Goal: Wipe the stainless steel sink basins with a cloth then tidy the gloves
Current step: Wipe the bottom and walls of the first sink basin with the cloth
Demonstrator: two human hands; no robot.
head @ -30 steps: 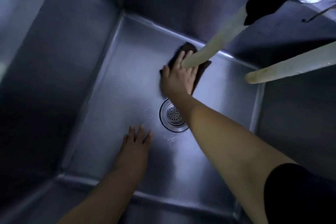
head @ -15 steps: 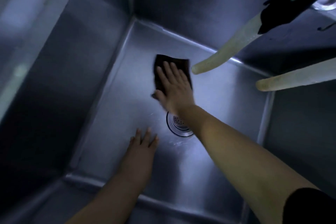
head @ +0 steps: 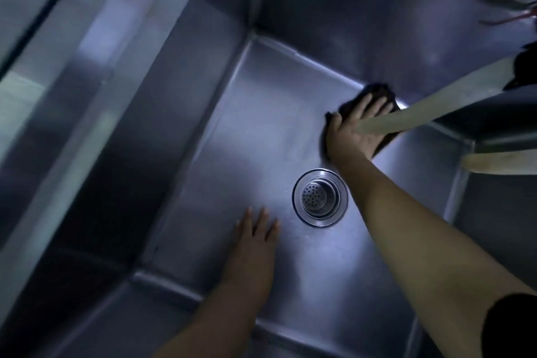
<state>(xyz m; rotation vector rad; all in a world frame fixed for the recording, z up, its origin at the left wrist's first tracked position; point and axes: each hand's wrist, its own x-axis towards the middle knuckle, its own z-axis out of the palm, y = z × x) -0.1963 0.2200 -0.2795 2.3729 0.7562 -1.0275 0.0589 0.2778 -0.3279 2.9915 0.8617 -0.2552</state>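
Setting: dim stainless steel sink basin (head: 261, 131) seen from above, its floor filling the middle of the frame, steep walls rising at left and top
Drain: round perforated strainer (head: 319, 197) set in the basin floor, right of centre, between the two hands
Cloth: dark cloth (head: 377, 93) flat on the basin floor near the far wall, upper right of the frame, partly under the right hand
Right hand: right hand (head: 351, 134) reaches in from the lower right, fingers straight and spread, palm pressing flat on the cloth; grip is spread, not pinching
Left hand: left hand (head: 252, 247) lies flat on the basin floor at lower centre, just left of the drain, fingers extended and slightly apart, holding nothing
Hoses: one pale hose (head: 436, 107) slants in from the right edge and crosses over the right hand's fingers; a second pale hose (head: 499, 163) ends below it at the right edge
Sleeve: dark sleeve (head: 511, 325) at the lower right corner
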